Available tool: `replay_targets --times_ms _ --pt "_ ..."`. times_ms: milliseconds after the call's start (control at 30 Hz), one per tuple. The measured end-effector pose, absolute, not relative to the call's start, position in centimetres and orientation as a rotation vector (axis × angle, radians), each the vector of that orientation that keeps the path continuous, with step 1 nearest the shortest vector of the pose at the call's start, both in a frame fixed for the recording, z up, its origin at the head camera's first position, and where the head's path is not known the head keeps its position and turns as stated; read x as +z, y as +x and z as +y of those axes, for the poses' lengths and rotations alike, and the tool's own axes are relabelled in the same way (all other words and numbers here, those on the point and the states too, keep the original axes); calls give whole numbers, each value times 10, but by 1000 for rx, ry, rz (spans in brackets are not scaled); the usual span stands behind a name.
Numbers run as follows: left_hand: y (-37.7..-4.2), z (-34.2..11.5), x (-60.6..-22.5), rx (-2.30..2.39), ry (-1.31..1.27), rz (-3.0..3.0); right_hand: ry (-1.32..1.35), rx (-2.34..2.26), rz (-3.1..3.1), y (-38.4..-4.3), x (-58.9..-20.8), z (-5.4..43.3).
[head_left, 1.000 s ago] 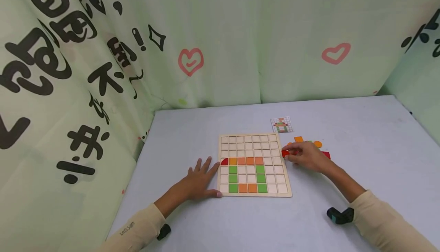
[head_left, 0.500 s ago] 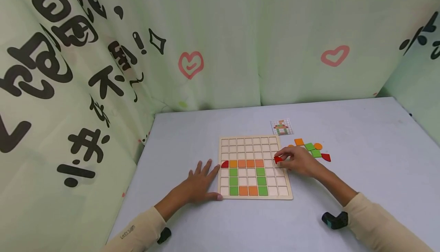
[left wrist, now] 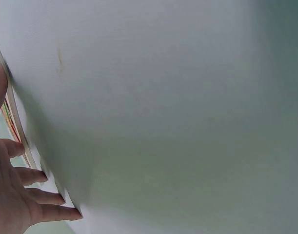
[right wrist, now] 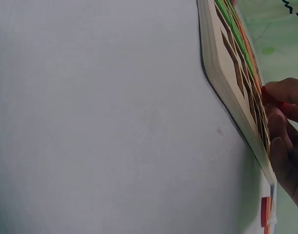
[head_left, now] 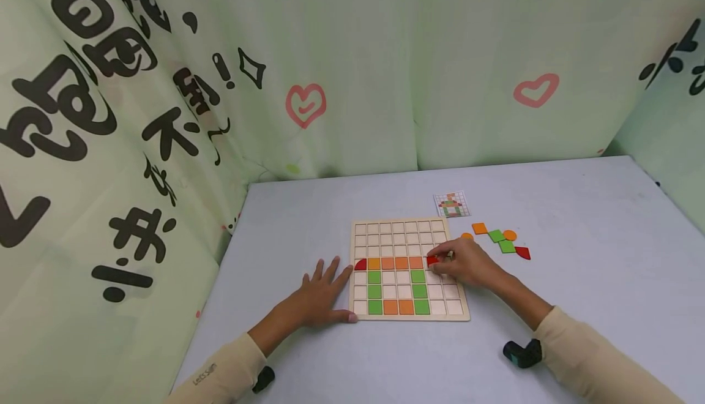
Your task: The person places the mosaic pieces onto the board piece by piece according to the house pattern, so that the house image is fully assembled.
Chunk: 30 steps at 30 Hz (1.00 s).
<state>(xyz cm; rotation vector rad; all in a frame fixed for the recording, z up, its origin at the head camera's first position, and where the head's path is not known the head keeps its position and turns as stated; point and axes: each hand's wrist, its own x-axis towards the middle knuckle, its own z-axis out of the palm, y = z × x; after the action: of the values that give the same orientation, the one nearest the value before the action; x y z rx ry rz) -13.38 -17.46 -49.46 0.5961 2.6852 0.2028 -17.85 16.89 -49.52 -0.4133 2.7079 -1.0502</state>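
A wooden grid board (head_left: 409, 317) lies on the table with orange and green square tiles set in some cells. At the left end of its orange row sits a red rounded tile (head_left: 360, 264). My right hand (head_left: 468, 263) pinches another red tile (head_left: 432, 261) between thumb and fingers, at the cell just right of that row. In the right wrist view the red tile (right wrist: 271, 99) shows between the fingertips, close over the board. My left hand (head_left: 316, 300) lies spread at the board's left edge, thumb at the lower left corner; the left wrist view shows its straight fingers (left wrist: 53, 212).
Loose tiles lie right of the board: an orange square (head_left: 480, 228), green squares (head_left: 507, 246), orange round tiles (head_left: 510, 235) and a red tile (head_left: 522, 253). A small pattern card (head_left: 452, 204) rests behind the board. A printed curtain (head_left: 358, 55) surrounds the table.
My right hand has moved left from beside the board's right edge onto the board, carrying the red tile to the orange row's right end. The left hand stays in place.
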Motion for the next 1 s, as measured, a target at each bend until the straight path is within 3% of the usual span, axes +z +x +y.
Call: replay_targets --times_ms 1000 --pt "-133 -175 -493 222 609 2687 -437 -883 2771 -181 -493 162"
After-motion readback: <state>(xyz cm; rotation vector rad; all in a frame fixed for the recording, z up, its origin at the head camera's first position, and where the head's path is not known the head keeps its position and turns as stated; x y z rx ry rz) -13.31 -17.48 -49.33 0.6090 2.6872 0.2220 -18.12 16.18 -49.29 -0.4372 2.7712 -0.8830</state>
